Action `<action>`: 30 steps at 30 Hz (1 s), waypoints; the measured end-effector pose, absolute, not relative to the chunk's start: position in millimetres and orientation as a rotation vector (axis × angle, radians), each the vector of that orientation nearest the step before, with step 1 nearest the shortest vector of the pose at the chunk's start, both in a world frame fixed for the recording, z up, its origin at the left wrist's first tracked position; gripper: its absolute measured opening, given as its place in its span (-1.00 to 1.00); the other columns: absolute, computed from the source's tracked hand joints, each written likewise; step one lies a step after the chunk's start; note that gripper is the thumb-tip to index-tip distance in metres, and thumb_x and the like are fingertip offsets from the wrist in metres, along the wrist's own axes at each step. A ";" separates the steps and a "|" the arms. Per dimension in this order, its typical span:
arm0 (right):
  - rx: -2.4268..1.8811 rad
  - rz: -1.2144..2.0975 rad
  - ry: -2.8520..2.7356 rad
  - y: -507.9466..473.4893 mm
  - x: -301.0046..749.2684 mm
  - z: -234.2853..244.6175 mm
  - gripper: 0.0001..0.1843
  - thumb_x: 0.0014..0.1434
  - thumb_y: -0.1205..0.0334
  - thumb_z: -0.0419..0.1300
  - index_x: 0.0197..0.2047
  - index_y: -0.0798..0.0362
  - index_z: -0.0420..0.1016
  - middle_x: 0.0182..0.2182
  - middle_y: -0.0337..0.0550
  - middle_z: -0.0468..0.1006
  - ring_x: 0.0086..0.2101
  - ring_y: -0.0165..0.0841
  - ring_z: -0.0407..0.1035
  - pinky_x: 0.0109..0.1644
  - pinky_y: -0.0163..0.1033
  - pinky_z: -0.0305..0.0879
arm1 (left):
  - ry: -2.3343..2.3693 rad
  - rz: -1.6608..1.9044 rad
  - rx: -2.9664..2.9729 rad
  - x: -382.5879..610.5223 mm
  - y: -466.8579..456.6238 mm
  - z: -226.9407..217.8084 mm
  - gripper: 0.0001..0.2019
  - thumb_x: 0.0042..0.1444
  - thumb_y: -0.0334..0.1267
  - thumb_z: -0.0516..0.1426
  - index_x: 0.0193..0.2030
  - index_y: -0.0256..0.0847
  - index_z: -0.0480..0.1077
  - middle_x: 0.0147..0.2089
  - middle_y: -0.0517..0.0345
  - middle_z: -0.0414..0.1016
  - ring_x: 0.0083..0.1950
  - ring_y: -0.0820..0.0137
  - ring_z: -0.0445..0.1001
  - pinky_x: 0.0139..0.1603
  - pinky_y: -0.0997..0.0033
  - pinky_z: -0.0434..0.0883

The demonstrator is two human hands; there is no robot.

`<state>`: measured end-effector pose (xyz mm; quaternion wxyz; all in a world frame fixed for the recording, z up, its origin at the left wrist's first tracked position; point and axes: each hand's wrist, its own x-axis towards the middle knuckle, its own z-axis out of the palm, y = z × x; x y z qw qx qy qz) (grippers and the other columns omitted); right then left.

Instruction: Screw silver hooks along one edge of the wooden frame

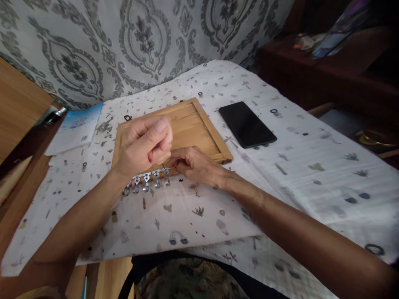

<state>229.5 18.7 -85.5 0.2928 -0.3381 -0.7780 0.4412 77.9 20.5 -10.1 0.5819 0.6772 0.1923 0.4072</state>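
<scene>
A shallow wooden frame tray (199, 124) lies on the patterned white cloth in front of me. Along its near edge runs a row of several small metal clips (146, 182). My left hand (143, 145) hovers above the tray's near left part, fingers curled into a loose fist with the thumb pressed on them; what it holds, if anything, is hidden. My right hand (196, 166) rests on the cloth at the tray's near edge, fingers pinched together at the right end of the clip row, touching the last clip.
A black phone (247, 123) lies face up right of the tray. A light blue booklet (76, 128) sits at the left, beside a dark object on the wooden table edge (18, 108). Small metal rings are scattered on the cloth (311, 174). A dark cabinet stands at right rear.
</scene>
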 end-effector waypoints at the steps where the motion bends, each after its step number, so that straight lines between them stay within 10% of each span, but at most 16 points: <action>1: -0.910 1.164 -2.078 18.8 229.8 -84.8 -0.55 -0.01 0.64 0.02 -0.15 0.19 0.62 -0.35 -0.14 0.65 -0.36 -0.40 0.49 -0.20 -0.30 0.30 | 0.421 0.893 1.598 77.5 21.8 -9.7 -0.54 0.30 -0.03 0.13 -0.58 -0.22 0.22 -0.70 0.41 -0.12 -0.76 0.69 -0.19 -0.75 0.63 -0.11; 8: -0.877 1.174 -2.083 19.9 230.0 -86.3 -0.53 -0.02 0.62 0.03 -0.14 0.13 0.61 -0.36 -0.22 0.64 -0.39 -0.44 0.44 -0.24 -0.34 0.27 | 0.428 0.866 1.574 70.2 27.5 -7.7 -0.63 0.32 -0.06 0.09 -0.47 -0.19 0.29 -0.69 0.42 -0.11 -0.74 0.65 -0.18 -0.71 0.59 -0.08; 14: -0.891 1.174 -2.100 20.3 229.5 -88.9 -0.58 -0.02 0.61 0.03 -0.19 0.15 0.61 -0.41 -0.23 0.60 -0.44 -0.45 0.38 -0.33 -0.33 0.22 | 0.858 1.118 1.607 72.3 12.2 -2.0 -0.67 0.21 0.11 0.18 -0.24 -0.13 0.35 -0.54 0.25 0.37 -0.54 0.43 0.37 -0.50 0.44 0.34; 22: -0.889 1.166 -2.084 19.7 229.1 -87.9 -0.51 -0.07 0.59 0.04 -0.14 0.13 0.63 -0.42 -0.24 0.57 -0.42 -0.43 0.38 -0.28 -0.30 0.25 | 0.712 1.410 1.430 95.3 8.1 -18.9 -0.61 0.21 0.08 0.18 -0.45 -0.15 0.29 -0.71 0.44 -0.09 -0.71 0.60 -0.19 -0.73 0.51 -0.15; 30: -0.870 1.190 -2.077 20.2 229.2 -88.5 -0.57 -0.07 0.57 0.03 -0.23 0.09 0.62 -0.43 -0.28 0.58 -0.43 -0.43 0.39 -0.30 -0.32 0.25 | 0.689 1.193 1.420 89.2 24.7 -13.0 -0.58 0.19 0.06 0.22 -0.49 -0.16 0.20 -0.70 0.44 -0.12 -0.72 0.64 -0.16 -0.73 0.53 -0.14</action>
